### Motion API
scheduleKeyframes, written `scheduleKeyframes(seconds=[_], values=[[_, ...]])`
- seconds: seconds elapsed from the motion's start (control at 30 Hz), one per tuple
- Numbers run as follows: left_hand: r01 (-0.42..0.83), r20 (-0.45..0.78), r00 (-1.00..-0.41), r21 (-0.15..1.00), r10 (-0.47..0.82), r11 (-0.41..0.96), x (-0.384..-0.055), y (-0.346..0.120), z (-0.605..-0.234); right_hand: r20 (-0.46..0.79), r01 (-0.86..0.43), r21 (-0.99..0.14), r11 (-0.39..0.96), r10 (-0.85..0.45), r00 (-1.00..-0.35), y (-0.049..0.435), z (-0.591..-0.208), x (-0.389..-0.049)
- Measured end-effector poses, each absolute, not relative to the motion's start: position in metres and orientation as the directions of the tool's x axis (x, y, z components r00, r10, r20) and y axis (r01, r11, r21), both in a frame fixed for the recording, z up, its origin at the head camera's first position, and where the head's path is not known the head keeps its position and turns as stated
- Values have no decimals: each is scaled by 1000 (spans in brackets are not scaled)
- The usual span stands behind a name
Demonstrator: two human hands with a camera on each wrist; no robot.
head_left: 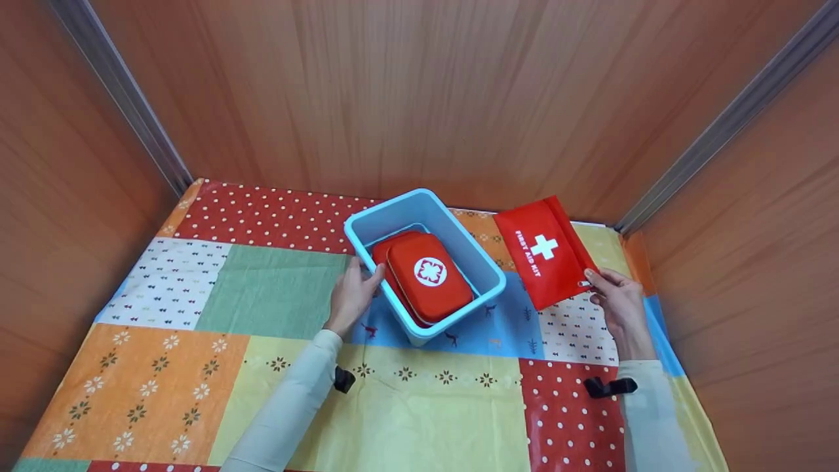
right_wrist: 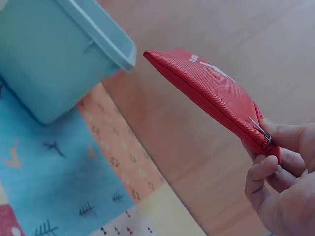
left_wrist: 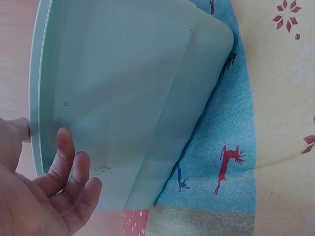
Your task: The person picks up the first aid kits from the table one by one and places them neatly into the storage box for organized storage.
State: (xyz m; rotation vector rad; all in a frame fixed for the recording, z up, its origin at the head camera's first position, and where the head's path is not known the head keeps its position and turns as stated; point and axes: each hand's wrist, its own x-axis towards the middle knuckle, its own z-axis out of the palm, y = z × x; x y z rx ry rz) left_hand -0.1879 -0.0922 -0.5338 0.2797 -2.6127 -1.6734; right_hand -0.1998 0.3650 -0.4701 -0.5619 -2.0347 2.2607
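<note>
A light blue plastic bin (head_left: 419, 331) stands on the patterned tablecloth. My left hand (head_left: 354, 295) holds its near left rim, thumb over the edge and fingers against the outer wall, as the left wrist view shows. Inside the bin lies a red zippered first aid case (head_left: 442, 298) with a white round emblem, on top of another red item (head_left: 382, 249) that is mostly hidden. To the right of the bin, my right hand (head_left: 623, 305) pinches a flat red first aid pouch (head_left: 557, 275) by its zipper corner. In the right wrist view the pouch (right_wrist: 211, 98) is held up in the air.
A patchwork-print tablecloth (head_left: 406, 393) covers the table. Wood-grain panels (head_left: 406, 98) enclose it at the back and both sides, joined by metal corner strips (head_left: 721, 124). The bin's far corner is close to the back panel. A black strap (head_left: 609, 387) shows at each wrist.
</note>
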Motion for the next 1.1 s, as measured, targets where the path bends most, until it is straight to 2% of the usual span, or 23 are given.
scheduleKeyframes(seconds=[0.37, 1.1], values=[[-151, -96, -983, 912, -159, 383, -188, -91, -534, -217, 194, -974, -119, 219, -951, 343, -461, -208], [-128, -56, -982, 901, -182, 414, -188, -91, -533, -195, 195, -981, -6, 101, -976, 294, -453, -226]])
